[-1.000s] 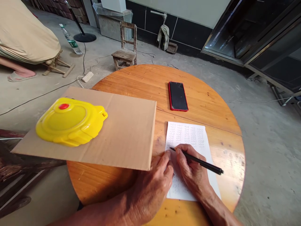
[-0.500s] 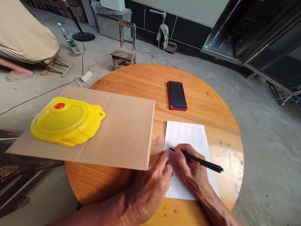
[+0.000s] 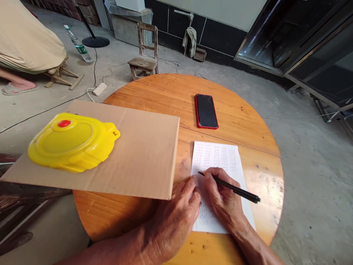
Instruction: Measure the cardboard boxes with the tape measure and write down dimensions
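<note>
A white sheet of paper [image 3: 216, 156] lies on the round wooden table, filled with columns of small handwritten figures. In my right hand [image 3: 224, 198] is a black pen [image 3: 234, 188], pinched between thumb and fingers. Its tip touches the sheet near the left edge, below the written rows. My left hand [image 3: 180, 209] rests at the sheet's left edge, its index fingertip on the paper close to the pen tip and its other fingers loosely bent. The lower middle of the sheet is partly hidden under my hands.
A phone [image 3: 206, 111] in a red case lies beyond the sheet on the table [image 3: 165, 92]. To the left, a cardboard panel [image 3: 138, 154] carries a yellow plastic case [image 3: 71, 141] with a red button. A small wooden chair [image 3: 143, 62] stands behind. A person's foot [image 3: 20, 86] shows far left.
The view has shifted slightly, so everything sits a little further left. The pen tip has moved a tiny bit rightward and up on the sheet. My left hand stays in place.
</note>
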`<state>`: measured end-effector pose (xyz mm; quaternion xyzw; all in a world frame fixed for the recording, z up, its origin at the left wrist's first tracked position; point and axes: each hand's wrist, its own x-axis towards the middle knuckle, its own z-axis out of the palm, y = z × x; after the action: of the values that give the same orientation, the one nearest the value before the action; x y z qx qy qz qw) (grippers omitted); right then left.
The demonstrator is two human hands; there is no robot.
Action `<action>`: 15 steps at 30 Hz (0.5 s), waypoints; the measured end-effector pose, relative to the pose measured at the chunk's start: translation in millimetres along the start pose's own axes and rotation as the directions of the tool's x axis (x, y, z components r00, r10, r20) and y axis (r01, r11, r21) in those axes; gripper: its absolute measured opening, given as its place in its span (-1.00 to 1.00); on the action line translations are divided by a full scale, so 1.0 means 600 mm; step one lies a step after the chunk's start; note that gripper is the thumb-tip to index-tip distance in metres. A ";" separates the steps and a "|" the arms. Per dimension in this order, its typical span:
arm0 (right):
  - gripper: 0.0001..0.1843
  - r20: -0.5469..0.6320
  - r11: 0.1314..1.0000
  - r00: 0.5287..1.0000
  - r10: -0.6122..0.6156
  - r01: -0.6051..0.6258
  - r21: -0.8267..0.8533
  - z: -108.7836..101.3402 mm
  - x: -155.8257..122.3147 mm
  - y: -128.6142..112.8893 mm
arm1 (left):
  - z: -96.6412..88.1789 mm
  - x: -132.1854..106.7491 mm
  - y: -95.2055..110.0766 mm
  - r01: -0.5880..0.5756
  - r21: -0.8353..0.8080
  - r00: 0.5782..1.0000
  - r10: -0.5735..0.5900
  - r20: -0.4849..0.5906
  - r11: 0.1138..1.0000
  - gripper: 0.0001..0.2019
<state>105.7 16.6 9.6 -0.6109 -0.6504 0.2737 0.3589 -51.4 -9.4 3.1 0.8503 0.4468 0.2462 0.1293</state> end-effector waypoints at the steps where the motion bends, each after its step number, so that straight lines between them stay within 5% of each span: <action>1: -0.82 0.001 1.000 1.000 -0.007 0.007 -0.009 0.000 0.001 -0.001 | -0.001 0.000 0.000 -0.002 0.001 1.000 0.002 0.002 1.000 -0.80; 15: -0.81 0.013 1.000 1.000 -0.006 0.006 0.015 -0.002 0.002 -0.004 | 0.002 0.000 0.000 -0.003 0.000 1.000 0.003 -0.002 1.000 -0.79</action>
<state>105.5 17.3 12.5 -0.6047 -0.6524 0.2814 0.3601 -50.9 -9.6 2.2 0.8508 0.4456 0.2472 0.1284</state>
